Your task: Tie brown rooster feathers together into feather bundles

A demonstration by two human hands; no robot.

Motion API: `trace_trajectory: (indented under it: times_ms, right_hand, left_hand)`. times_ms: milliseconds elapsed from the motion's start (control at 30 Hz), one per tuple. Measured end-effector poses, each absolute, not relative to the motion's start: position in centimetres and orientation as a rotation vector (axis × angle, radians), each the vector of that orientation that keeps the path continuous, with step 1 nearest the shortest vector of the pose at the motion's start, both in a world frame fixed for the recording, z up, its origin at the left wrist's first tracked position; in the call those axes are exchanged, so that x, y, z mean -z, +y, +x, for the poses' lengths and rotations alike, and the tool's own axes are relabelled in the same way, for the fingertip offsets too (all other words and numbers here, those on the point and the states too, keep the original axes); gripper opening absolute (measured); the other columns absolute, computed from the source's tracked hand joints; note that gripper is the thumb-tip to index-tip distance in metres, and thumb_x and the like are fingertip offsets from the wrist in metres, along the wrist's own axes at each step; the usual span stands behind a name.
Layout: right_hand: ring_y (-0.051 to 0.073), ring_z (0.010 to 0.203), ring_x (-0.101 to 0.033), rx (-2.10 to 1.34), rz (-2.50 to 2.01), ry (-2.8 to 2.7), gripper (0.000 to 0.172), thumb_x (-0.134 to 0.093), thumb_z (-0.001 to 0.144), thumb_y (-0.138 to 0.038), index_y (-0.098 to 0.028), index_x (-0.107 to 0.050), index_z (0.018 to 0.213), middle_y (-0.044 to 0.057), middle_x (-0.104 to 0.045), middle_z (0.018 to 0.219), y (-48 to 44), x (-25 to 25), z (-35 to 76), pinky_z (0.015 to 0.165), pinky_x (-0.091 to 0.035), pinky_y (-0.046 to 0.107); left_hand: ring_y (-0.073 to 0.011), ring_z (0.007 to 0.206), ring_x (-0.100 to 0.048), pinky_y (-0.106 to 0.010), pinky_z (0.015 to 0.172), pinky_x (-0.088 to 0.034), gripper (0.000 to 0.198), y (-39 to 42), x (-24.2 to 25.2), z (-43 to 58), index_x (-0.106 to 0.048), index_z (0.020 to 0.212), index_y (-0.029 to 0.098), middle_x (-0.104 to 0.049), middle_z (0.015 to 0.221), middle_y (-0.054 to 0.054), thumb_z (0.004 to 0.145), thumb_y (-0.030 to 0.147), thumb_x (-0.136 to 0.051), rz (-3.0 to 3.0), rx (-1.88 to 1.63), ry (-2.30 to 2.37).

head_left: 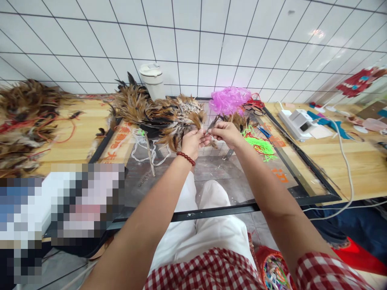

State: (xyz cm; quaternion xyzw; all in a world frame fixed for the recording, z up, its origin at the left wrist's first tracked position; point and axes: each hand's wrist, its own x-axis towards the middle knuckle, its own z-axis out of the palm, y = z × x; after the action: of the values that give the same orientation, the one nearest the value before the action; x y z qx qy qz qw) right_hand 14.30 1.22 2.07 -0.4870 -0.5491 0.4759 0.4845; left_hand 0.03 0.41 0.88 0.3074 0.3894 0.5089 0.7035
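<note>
My left hand [195, 141], with a beaded bracelet [186, 158] at the wrist, pinches a small brown feather [198, 119] above the glass panel. Close beside it, fingertips nearly touching, my right hand [225, 133] is closed on a thin dark feather [213, 122]. Behind and left of my hands lies a large pile of brown and black feathers [169, 117]. A few more brown feathers [238, 120] lie just beyond my right hand. The exact contact between the fingertips is too small to make out.
A white cup [152, 80] stands by the tiled wall. Pink plastic [229, 100], green cords [260, 146] and blue tweezers [264, 131] lie right of centre. White cord [142, 159] and a stick [149, 155] are at left. A white power strip [299, 124] sits farther right.
</note>
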Motion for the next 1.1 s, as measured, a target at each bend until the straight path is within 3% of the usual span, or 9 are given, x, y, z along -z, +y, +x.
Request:
trace_trajectory:
  times_ms: [100, 333, 500, 600, 667, 867, 967, 1100]
  right_hand:
    - [0.006, 0.048, -0.036, -0.953, -1.167, -1.493, 0.028, -0.075, 0.062, -0.035, -0.015, -0.056, 0.054, -0.006, -0.044, 0.048, 1.4, -1.6, 14.3, 0.047, -0.028, 0.021]
    - [0.006, 0.051, -0.033, -0.874, -1.156, -1.447, 0.034, -0.074, 0.063, -0.037, -0.017, -0.049, 0.054, -0.007, -0.039, 0.051, 1.6, -1.6, 14.4, 0.051, -0.027, 0.023]
    - [0.007, 0.051, -0.039, -0.856, -1.162, -1.429, 0.024, -0.072, 0.067, -0.035, -0.016, -0.058, 0.06, -0.005, -0.048, 0.054, 2.0, -1.2, 14.4, 0.054, -0.033, 0.023]
    - [0.011, 0.06, -0.051, -0.638, -1.335, -1.565, 0.011, -0.065, 0.073, -0.025, -0.015, -0.069, 0.075, 0.0, -0.062, 0.067, 2.2, -0.6, 14.6, 0.063, -0.041, 0.026]
    - [0.015, 0.071, -0.057, -0.444, -1.431, -1.81, 0.013, -0.063, 0.075, -0.019, -0.016, -0.073, 0.083, 0.003, -0.067, 0.078, 2.0, -0.3, 14.5, 0.071, -0.042, 0.027]
    - [0.021, 0.09, -0.055, 0.025, -1.334, -2.443, 0.023, -0.051, 0.086, -0.02, -0.02, -0.071, 0.097, 0.008, -0.063, 0.096, 0.8, 0.1, 12.6, 0.078, -0.038, 0.031]
    - [0.023, 0.093, -0.053, 0.195, -1.334, -2.536, 0.023, -0.047, 0.09, -0.026, -0.018, -0.069, 0.092, 0.01, -0.062, 0.099, 0.5, 0.2, 11.9, 0.079, -0.035, 0.033]
    - [0.024, 0.092, -0.054, 0.29, -1.456, -2.449, 0.025, -0.041, 0.092, -0.021, -0.015, -0.063, 0.1, 0.013, -0.064, 0.099, 0.1, -0.5, 12.1, 0.077, -0.032, 0.034]
  left_hand:
    - [-0.008, 0.05, -0.057, -0.02, 0.052, -0.046, 0.015, 0.5, -0.7, 0.2, -0.059, 0.072, 0.011, -0.061, 0.058, -0.002, 0.078, 0.021, -0.068, 0.742, -1.12, 0.896]
    - [-0.0055, 0.045, -0.051, -0.017, 0.045, -0.039, 0.022, 0.4, -0.4, 0.4, -0.058, 0.064, 0.011, -0.054, 0.05, 0.002, 0.07, 0.025, -0.075, 0.875, -1.092, 0.902]
    - [-0.0044, 0.042, -0.048, -0.016, 0.042, -0.036, 0.021, 0.9, -0.1, 0.3, -0.058, 0.062, 0.011, -0.053, 0.049, 0.003, 0.071, 0.023, -0.073, 0.99, -1.107, 0.904]
    - [-0.0033, 0.04, -0.045, -0.015, 0.04, -0.033, 0.017, 1.6, -0.1, 0.1, -0.059, 0.065, 0.012, -0.052, 0.049, 0.004, 0.075, 0.022, -0.068, 0.887, -1.302, 0.926]
    - [-0.0029, 0.041, -0.046, -0.015, 0.042, -0.035, 0.013, 2.0, -0.3, -0.2, -0.06, 0.069, 0.013, -0.052, 0.051, 0.005, 0.079, 0.02, -0.062, 0.792, -1.435, 0.91]
    - [-0.0018, 0.04, -0.043, -0.014, 0.039, -0.03, 0.013, 2.3, -0.4, -0.6, -0.061, 0.071, 0.013, -0.051, 0.052, 0.005, 0.08, 0.023, -0.062, 0.724, -1.57, 0.94]
    - [-0.0024, 0.041, -0.043, -0.015, 0.041, -0.032, 0.013, 2.3, -0.1, -0.6, -0.061, 0.07, 0.013, -0.051, 0.052, 0.005, 0.079, 0.023, -0.062, 0.758, -1.553, 0.963]
    - [-0.0051, 0.047, -0.05, -0.016, 0.047, -0.038, 0.013, 2.6, 0.7, -0.6, -0.063, 0.068, 0.013, -0.057, 0.056, 0.002, 0.078, 0.02, -0.059, 0.901, -1.516, 1.065]
